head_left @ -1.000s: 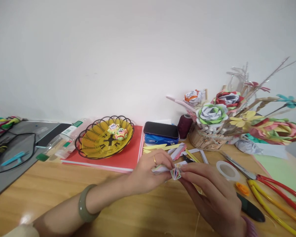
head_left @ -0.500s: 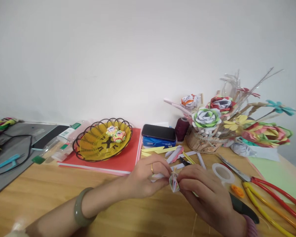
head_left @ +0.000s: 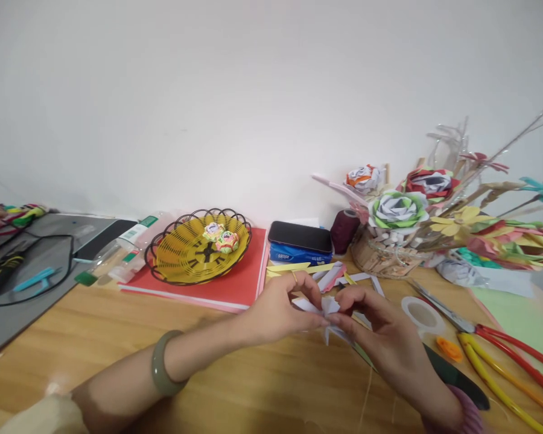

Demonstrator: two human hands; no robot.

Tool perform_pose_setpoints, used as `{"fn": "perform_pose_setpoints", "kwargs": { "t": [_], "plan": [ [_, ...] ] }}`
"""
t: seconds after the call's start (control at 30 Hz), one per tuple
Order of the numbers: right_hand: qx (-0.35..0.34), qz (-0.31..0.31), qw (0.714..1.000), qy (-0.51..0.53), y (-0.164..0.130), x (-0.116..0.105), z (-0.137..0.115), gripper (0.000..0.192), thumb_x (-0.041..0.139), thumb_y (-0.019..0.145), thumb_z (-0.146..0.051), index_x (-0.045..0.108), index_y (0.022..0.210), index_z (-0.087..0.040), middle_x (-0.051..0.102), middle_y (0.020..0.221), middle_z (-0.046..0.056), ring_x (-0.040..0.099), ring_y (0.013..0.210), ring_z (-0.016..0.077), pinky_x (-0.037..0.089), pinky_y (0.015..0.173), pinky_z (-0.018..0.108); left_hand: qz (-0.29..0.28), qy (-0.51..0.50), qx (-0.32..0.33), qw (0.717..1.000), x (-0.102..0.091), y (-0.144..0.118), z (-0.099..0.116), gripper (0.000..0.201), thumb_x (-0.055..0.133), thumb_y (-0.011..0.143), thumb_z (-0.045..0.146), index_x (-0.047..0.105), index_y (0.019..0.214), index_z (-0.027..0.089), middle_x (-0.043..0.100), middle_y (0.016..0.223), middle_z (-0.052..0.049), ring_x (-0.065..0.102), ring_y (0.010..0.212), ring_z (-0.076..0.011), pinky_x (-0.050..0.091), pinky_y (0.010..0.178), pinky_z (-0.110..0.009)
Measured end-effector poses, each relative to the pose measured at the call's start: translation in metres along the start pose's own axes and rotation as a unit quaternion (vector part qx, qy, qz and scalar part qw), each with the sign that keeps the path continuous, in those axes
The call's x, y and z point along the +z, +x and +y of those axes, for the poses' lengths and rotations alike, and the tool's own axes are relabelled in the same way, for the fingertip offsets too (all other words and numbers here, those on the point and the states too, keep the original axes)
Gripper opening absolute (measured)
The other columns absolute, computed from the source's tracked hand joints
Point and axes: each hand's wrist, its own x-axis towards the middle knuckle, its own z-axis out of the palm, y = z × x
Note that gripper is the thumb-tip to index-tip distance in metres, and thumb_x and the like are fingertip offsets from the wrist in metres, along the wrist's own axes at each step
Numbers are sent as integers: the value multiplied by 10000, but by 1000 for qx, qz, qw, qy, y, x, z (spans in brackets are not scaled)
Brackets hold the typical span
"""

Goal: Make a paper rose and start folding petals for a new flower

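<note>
Paper rosettes (head_left: 220,236) in yellow basket (head_left: 181,260)

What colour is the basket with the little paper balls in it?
The wire basket is yellow with a black rim, seen in the head view, the only one.

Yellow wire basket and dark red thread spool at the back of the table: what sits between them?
In the head view, between the yellow basket and the thread spool lies a blue tissue pack with a black phone on top, beside the red book.
</note>
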Motion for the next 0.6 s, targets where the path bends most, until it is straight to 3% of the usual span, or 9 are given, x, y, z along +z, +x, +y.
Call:
{"fn": "perform_pose_setpoints", "kwargs": {
  "t": [0.27, 0.47, 0.6],
  "plan": [
    [106, -17, 989, 98, 3, 4, 1, 195, 667, 689, -354, 537, 679, -210, 535, 648, -24, 525, 607, 136, 437, 540, 245, -29, -67, -50, 996, -2, 4, 0, 267, 740, 516, 190, 521, 662, 143, 562, 675, 9, 499, 632, -102, 390, 616, -232],
    [118, -47, 984, 127, 2, 4, 7, 185, 664, 709, -331, 516, 701, -220, 541, 711, -26, 512, 647, 124, 428, 563, 230, -31, -55, -33, 997, -4, 6, -2, 265, 730, 528, 181, 516, 679, 145, 559, 683, 15, 494, 627, -96, 380, 605, -223],
    [143, -39, 978, 146, 4, 3, 2, 220, 676, 691, -376, 528, 708, -214, 547, 672, -22, 525, 626, 124, 447, 558, 226, -49, -104, -69, 991, -5, 6, 3, 261, 714, 551, 233, 534, 717, 143, 556, 697, 12, 484, 582, -80, 368, 558, -208]
  ]
}}
